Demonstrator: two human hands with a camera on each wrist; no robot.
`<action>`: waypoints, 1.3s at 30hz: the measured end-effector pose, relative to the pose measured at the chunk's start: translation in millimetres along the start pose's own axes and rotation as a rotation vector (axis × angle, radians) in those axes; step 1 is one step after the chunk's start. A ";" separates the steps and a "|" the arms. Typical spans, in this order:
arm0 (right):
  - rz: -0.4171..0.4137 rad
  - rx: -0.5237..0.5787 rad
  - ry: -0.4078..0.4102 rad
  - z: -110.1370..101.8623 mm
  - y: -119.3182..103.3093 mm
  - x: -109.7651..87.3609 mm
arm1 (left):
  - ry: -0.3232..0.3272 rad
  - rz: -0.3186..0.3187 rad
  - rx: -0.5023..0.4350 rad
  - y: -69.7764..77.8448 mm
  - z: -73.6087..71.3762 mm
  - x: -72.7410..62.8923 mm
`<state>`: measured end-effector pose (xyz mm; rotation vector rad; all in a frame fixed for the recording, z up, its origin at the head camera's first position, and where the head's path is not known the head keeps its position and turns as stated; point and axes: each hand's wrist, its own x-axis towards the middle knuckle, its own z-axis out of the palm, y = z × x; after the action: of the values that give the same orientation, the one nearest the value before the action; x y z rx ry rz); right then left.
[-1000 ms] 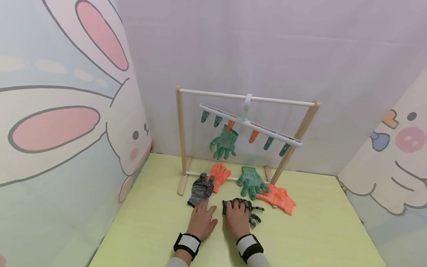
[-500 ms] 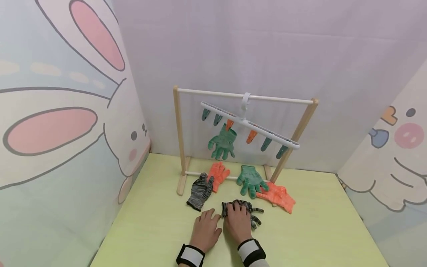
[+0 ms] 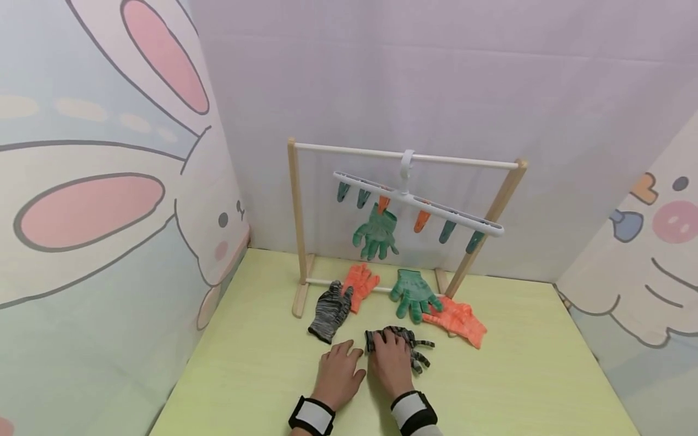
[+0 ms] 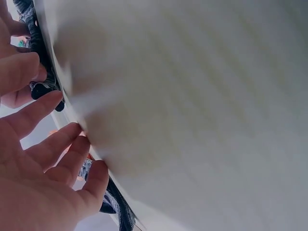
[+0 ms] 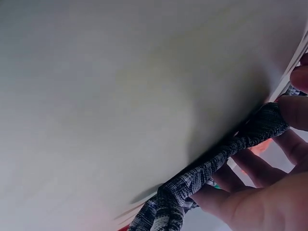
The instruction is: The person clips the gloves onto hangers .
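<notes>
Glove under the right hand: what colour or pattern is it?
The glove is streaky black and grey, showing best in the right wrist view.

place: staged tabletop booth | cartoon-rabbit panel [image 3: 114, 130] | plain lilac backdrop [image 3: 414, 79] | yellow tabletop [image 3: 518, 363]

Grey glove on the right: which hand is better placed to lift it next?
The right hand, probably: it lies over the grey glove, its fingers touching it. The left hand is to the glove's left, holding nothing.
</notes>
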<state>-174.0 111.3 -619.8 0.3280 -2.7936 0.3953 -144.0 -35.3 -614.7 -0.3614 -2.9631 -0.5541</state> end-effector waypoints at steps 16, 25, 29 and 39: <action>-0.043 0.013 0.046 2.6 2.5 -2.4 | -0.030 -0.008 -0.013 3.5 -6.6 -1.6; -0.025 0.018 0.032 1.8 2.3 -0.1 | -0.017 -0.002 0.018 5.3 -8.4 -2.9; -0.017 0.015 0.028 1.0 1.4 0.1 | -0.024 -0.003 0.020 5.7 -9.1 -2.9; -0.011 0.034 0.028 -0.6 4.1 1.4 | 0.001 -0.028 0.003 8.4 -8.1 -2.4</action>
<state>-176.3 115.0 -619.8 0.3423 -2.7595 0.4425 -139.1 -31.2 -604.6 -0.3199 -2.9716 -0.5530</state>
